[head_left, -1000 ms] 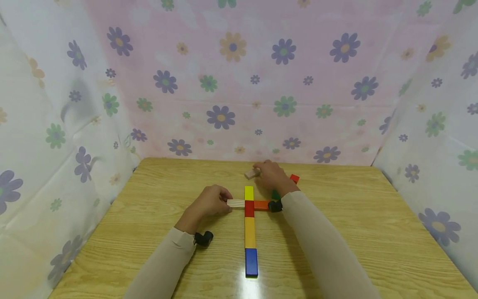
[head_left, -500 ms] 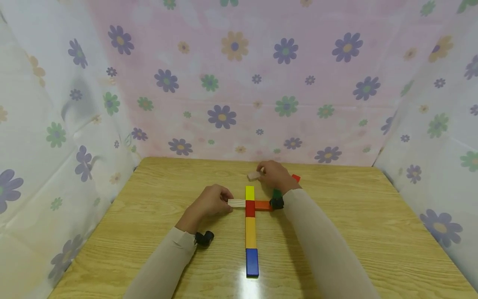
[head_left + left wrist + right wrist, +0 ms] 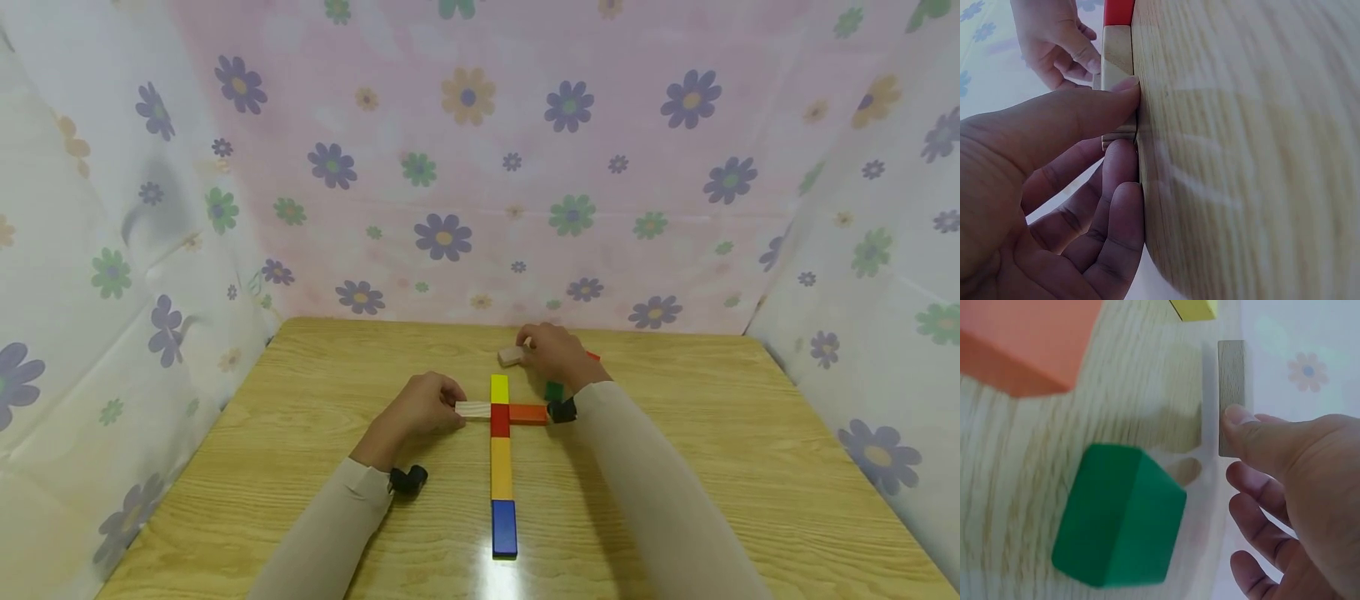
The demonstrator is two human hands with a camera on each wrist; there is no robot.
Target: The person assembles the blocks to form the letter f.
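On the bench (image 3: pixel 315 467), my left hand (image 3: pixel 420 408) pinches the plain cross-arm block (image 3: pixel 472 409). Right hand (image 3: pixel 553 354) grips a loose plain block (image 3: pixel 511 356); I judge placing it comes next, needing square alignment.

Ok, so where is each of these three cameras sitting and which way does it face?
Head: worn on the head, looking forward and down at the table and the cross of coloured blocks; both sleeves and hands show.
Left wrist: at the left hand, looking along its fingers, which pinch the plain wooden block; the right hand shows beyond.
Right wrist: at the right hand, facing another plain block and the green block.
Shared: head and right wrist views both show the green block.
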